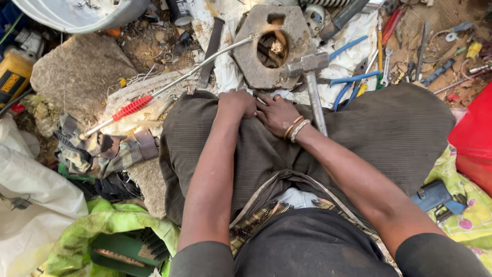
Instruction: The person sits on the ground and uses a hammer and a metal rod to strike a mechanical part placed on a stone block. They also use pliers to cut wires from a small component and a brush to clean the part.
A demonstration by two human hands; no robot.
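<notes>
Seated on the ground, left hand (pixel 237 103) fisted, right hand (pixel 277 114) open on dark cloth (pixel 394 128) beside a heavy-looking steel hammer (pixel 309 77), best grasped by its shaft.

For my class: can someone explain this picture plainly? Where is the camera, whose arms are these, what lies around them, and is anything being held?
There is no machine here. The single picture comes from a camera worn on a person's head, looking down at their own lap and arms. The left hand and the right hand, which wears bangles, rest together on dark cloth over the knees; neither visibly holds a tool. Just ahead lies a hammer, its head on a thick octagonal metal block with a hole in it. A long rod with a red grip lies to the left, blue-handled pliers to the right, on cluttered, dirty ground.
</notes>
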